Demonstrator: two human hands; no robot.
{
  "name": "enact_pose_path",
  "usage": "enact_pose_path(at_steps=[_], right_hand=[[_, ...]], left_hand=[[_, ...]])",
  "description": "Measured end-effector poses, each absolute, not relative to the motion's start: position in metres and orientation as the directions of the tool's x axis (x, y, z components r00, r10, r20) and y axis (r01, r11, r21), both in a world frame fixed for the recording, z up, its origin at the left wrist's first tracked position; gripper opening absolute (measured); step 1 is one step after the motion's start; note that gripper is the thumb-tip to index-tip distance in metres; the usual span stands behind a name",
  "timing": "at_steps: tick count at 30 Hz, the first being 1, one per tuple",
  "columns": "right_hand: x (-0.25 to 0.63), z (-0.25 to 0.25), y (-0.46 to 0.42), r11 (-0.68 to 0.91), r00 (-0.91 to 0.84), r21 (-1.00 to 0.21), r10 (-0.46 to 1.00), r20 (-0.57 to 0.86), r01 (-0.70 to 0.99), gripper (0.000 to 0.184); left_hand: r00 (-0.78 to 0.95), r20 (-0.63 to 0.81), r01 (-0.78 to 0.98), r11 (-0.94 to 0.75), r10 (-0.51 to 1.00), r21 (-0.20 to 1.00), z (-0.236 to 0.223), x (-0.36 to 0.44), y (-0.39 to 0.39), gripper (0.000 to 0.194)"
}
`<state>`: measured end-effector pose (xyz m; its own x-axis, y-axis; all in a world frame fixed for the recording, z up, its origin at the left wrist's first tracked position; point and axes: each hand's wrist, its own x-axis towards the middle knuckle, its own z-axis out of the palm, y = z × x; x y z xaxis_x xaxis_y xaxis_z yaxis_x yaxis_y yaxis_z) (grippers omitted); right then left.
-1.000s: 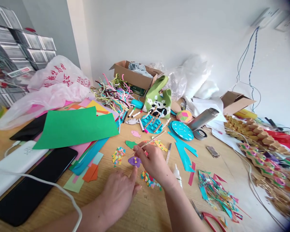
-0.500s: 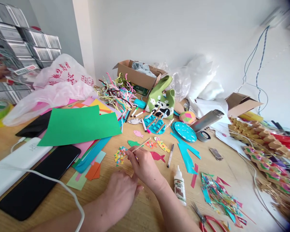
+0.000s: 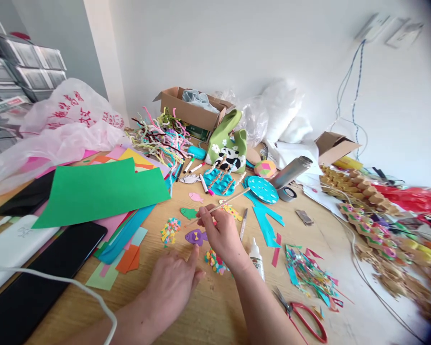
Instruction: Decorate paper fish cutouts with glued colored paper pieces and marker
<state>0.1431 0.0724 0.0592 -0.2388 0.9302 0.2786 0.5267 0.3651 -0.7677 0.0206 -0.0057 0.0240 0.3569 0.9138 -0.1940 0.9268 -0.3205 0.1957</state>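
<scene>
A thin wooden stick (image 3: 230, 199) is pinched in my right hand (image 3: 219, 235), its lower end just above a purple paper fish (image 3: 195, 236) with a small yellow bow shape on it. My left hand (image 3: 172, 278) holds nothing; its stretched index finger presses the fish's lower edge while the thumb stands apart. Left of the fish is a pile of small paper bits (image 3: 171, 231). Another pile of coloured bits (image 3: 215, 261) lies partly behind my right hand. A green paper fish (image 3: 189, 213), a pink one (image 3: 196, 197) and a yellow one (image 3: 232, 211) lie beyond.
A glue bottle (image 3: 256, 258), scissors (image 3: 301, 316), a pen (image 3: 243, 224) and paper scraps (image 3: 309, 273) are on the right. Green paper (image 3: 104, 191), a black phone (image 3: 46, 287) and a white cable (image 3: 75, 278) are at left. A metal flask (image 3: 292, 172) leans behind.
My right hand first moved left with the stick, over the pile of bits, then came back above the purple fish. My left index finger stays by the fish. The view has swung.
</scene>
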Motion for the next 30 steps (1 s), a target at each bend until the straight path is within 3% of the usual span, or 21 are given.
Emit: enact_pose_path(at_steps=[7,14,30], right_hand=[[0.163,0.043,0.072,0.377,-0.193,-0.676,0.923,0.334,0.633,0.039],[0.164,0.034,0.072,0.469,-0.288,-0.556,0.877,0.383,0.686,0.035],[0.165,0.035,0.072,0.540,-0.363,-0.495,0.835,0.413,0.681,0.031]], left_hand=[[0.398,-0.078,0.894,-0.368,0.914,0.255,0.024,0.017,-0.003,0.040],[0.379,0.119,0.888,-0.397,0.917,0.230,0.015,0.013,-0.004,0.033],[0.408,0.156,0.878,-0.433,0.900,0.205,0.009,0.014,-0.002,0.039]])
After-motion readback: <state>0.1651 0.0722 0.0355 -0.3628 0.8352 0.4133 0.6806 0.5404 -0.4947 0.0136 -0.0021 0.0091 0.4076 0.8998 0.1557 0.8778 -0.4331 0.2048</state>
